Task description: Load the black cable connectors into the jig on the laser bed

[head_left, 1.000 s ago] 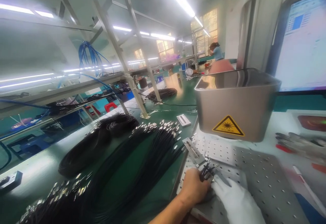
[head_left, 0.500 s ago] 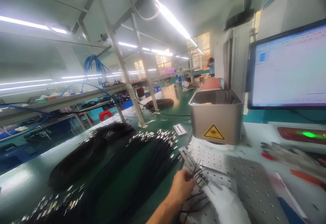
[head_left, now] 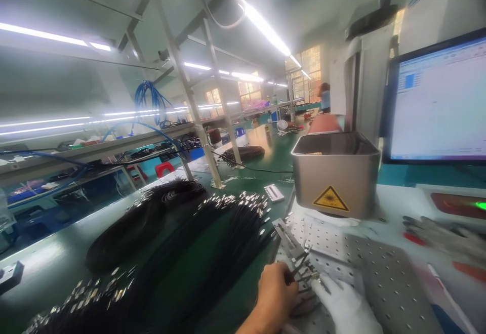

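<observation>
My bare left hand (head_left: pixel 277 289) is closed, fingers curled around several thin black cables (head_left: pixel 299 301) whose ends carry metal connectors (head_left: pixel 308 272). Close by on the right, my right hand (head_left: pixel 343 303) in a white glove has its fingers pinched at those same connector ends, though blur hides the exact grip. Both hands are over a flat metal fixture (head_left: pixel 289 240) at the left edge of a perforated metal plate (head_left: pixel 383 276). Left of my hands, a large bundle of black cables (head_left: pixel 231 233) with bright metal ends lies on the green tabletop.
A metal box with a yellow laser warning label (head_left: pixel 336 177) stands behind the plate, with a monitor (head_left: pixel 440 101) to its right. Grey gloves (head_left: pixel 444 238) lie at right. Another cable coil (head_left: pixel 140 227) and a white slotted block (head_left: pixel 274 193) are on the table.
The view has turned slightly left, so the scene sits further right. Both hands remain together at the connector ends, with only a small shift of the fingers.
</observation>
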Demonstrator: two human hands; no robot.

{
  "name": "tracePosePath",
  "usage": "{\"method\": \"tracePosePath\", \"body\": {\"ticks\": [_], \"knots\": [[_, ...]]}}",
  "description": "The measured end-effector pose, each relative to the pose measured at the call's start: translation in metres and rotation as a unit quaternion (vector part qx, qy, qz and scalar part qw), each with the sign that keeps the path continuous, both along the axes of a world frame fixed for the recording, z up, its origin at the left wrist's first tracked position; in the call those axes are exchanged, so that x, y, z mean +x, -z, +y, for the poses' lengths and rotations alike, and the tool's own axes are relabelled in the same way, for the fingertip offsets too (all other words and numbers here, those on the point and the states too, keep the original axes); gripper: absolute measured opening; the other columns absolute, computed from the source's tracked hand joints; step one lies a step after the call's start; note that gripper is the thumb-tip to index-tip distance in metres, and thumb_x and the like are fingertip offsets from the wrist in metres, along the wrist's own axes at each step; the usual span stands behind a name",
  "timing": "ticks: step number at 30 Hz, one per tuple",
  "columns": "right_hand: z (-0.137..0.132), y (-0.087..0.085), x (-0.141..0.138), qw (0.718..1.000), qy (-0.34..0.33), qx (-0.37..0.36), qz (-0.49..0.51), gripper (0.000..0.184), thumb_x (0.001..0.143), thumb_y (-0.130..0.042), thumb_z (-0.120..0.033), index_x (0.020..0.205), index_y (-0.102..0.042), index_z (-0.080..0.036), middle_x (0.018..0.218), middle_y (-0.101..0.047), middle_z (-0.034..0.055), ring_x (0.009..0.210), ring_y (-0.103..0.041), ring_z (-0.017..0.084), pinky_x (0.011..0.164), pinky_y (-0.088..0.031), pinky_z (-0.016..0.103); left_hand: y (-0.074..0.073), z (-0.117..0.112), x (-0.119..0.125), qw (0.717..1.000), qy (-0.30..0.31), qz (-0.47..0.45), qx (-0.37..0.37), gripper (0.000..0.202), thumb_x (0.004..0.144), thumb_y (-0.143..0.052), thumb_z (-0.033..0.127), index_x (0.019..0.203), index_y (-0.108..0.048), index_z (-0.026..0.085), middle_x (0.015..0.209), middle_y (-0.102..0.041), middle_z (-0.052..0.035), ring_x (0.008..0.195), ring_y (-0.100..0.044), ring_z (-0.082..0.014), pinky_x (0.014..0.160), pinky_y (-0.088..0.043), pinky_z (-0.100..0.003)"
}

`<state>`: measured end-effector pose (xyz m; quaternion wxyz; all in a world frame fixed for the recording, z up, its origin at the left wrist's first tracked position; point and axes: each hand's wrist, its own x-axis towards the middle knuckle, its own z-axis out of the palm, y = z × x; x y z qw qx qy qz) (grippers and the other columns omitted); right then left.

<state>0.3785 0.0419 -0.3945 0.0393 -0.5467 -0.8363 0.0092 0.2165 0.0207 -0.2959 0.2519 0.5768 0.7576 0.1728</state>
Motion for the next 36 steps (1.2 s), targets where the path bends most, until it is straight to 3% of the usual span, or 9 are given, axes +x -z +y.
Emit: {"method": "tracePosePath", "body": {"ticks": [5, 10, 14, 17, 20, 24, 27, 31, 36], "knots": [[0.000, 0.006, 0.001, 0.999, -0.015, 0.039, -0.017, 0.074, 0.066, -0.050, 0.001, 0.127, -0.065, -0.037, 0.136, -0.060, 0.0005, 0.106, -0.063, 0.025, 0.089, -0.052, 0.035, -0.006, -0.004, 0.007, 0.997, 0.017, 0.067, -0.036, 0.024, 0.073, -0.057, 0.014, 0.086, -0.075, 0.019, 0.095, -0.075, -0.0120, 0.092, -0.067, -0.0281, 0.066, -0.035, -0.031], [-0.004, 0.003, -0.004, 0.994, -0.008, 0.064, -0.083, 0.084, 0.058, -0.047, 0.006, 0.128, -0.064, -0.036, 0.139, -0.057, 0.0016, 0.105, -0.065, 0.029, 0.086, -0.056, 0.041, -0.016, -0.002, 0.006, 0.995, 0.037, 0.079, -0.054, 0.028, 0.073, -0.055, 0.012, 0.089, -0.076, 0.018, 0.095, -0.075, -0.0154, 0.094, -0.068, -0.0313, 0.063, -0.032, -0.033], [-0.005, 0.006, -0.005, 0.995, -0.014, 0.058, -0.079, 0.086, 0.057, -0.045, 0.007, 0.129, -0.064, -0.035, 0.141, -0.055, 0.0005, 0.110, -0.063, 0.030, 0.089, -0.056, 0.041, -0.017, 0.000, 0.007, 0.994, 0.039, 0.087, -0.061, 0.029, 0.072, -0.055, 0.010, 0.089, -0.076, 0.018, 0.096, -0.075, -0.0151, 0.091, -0.069, -0.0307, 0.063, -0.031, -0.033], [0.000, 0.011, 0.003, 0.997, -0.025, 0.059, -0.050, 0.082, 0.064, -0.040, 0.007, 0.129, -0.064, -0.036, 0.141, -0.054, -0.0023, 0.114, -0.062, 0.027, 0.090, -0.056, 0.039, -0.015, 0.001, 0.007, 0.995, 0.034, 0.071, -0.065, 0.027, 0.071, -0.055, 0.009, 0.086, -0.076, 0.017, 0.091, -0.075, -0.0138, 0.087, -0.067, -0.0285, 0.061, -0.030, -0.032], [0.008, 0.015, 0.010, 0.999, -0.041, 0.011, -0.009, 0.080, 0.070, -0.038, 0.005, 0.136, -0.057, -0.037, 0.141, -0.054, -0.0016, 0.115, -0.061, 0.024, 0.088, -0.057, 0.032, -0.009, 0.002, 0.003, 0.997, 0.023, 0.038, -0.056, 0.021, 0.069, -0.058, 0.009, 0.080, -0.074, 0.017, 0.081, -0.071, -0.0093, 0.077, -0.062, -0.0220, 0.058, -0.029, -0.030], [0.019, 0.019, 0.008, 0.998, -0.043, 0.035, -0.035, 0.079, 0.068, -0.044, 0.003, 0.134, -0.059, -0.037, 0.136, -0.059, 0.0003, 0.103, -0.065, 0.027, 0.092, -0.055, 0.040, 0.004, 0.008, -0.006, 0.999, 0.016, -0.027, -0.044, 0.005, 0.066, -0.066, 0.014, 0.062, -0.065, 0.017, 0.058, -0.051, 0.0026, 0.064, -0.048, -0.0136, 0.056, -0.027, -0.027], [0.022, 0.017, 0.003, 0.993, -0.053, 0.069, -0.078, 0.073, 0.073, -0.038, 0.004, 0.127, -0.065, -0.037, 0.129, -0.065, 0.0010, 0.098, -0.066, 0.028, 0.093, -0.052, 0.045, 0.012, 0.015, -0.008, 0.996, 0.019, -0.080, -0.045, 0.022, 0.063, -0.071, 0.019, 0.051, -0.053, 0.018, 0.052, -0.037, 0.0066, 0.060, -0.043, -0.0114, 0.054, -0.025, -0.027], [0.023, 0.013, 0.002, 0.995, -0.046, 0.038, -0.075, 0.070, 0.072, -0.045, 0.001, 0.126, -0.066, -0.038, 0.128, -0.065, 0.0020, 0.083, -0.066, 0.024, 0.083, -0.053, 0.040, 0.017, 0.022, -0.004, 0.992, 0.026, -0.109, -0.056, 0.031, 0.063, -0.070, 0.018, 0.048, -0.044, 0.019, 0.052, -0.037, 0.0073, 0.059, -0.044, -0.0106, 0.054, -0.025, -0.026], [0.025, 0.015, 0.003, 0.999, -0.015, 0.028, 0.010, 0.059, 0.075, -0.048, -0.005, 0.119, -0.070, -0.038, 0.128, -0.065, 0.0005, 0.100, -0.065, 0.025, 0.086, -0.051, 0.035, 0.016, 0.023, -0.002, 0.993, 0.051, -0.096, -0.041, 0.035, 0.064, -0.070, 0.015, 0.046, -0.040, 0.019, 0.050, -0.032, 0.0076, 0.059, -0.042, -0.0102, 0.055, -0.023, -0.027]]}}
